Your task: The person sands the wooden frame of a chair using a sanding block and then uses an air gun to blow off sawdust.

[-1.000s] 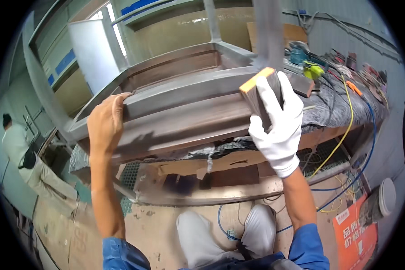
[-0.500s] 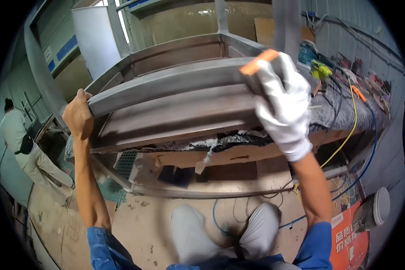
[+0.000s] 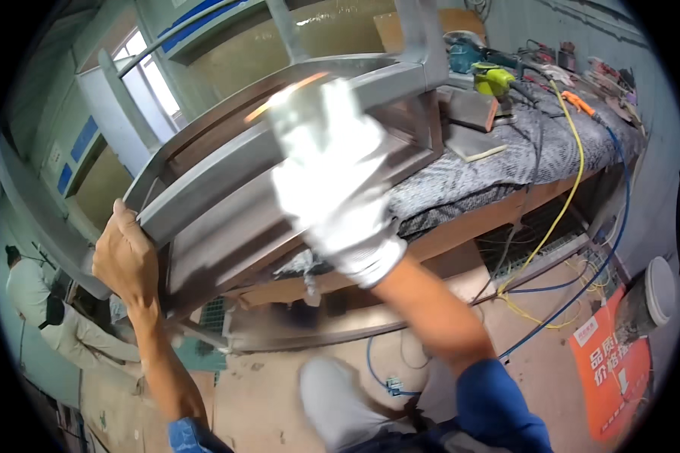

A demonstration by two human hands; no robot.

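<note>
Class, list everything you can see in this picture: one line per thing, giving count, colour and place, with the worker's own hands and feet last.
Metal frame: one, grey, tilted across the workbench.
Sanding block: one, orange edge, blurred, under the gloved hand on the frame.
Workbench: one, brown, right of centre.
Grey cloth: one, covering the bench top.
Power tool: one, yellow-green, on the bench's far end.
Yellow cable: one, hanging off the bench.
Blue cable: one, running to the floor.
Bucket: one, white-rimmed, far right.
Orange sign: one, on the floor, lower right.
Another person: one, pale clothes, far left.
Left hand: bare, gripping the frame's left end.
Right hand: white glove, on the frame.
Shoe: one visible, grey, bottom centre.
</note>
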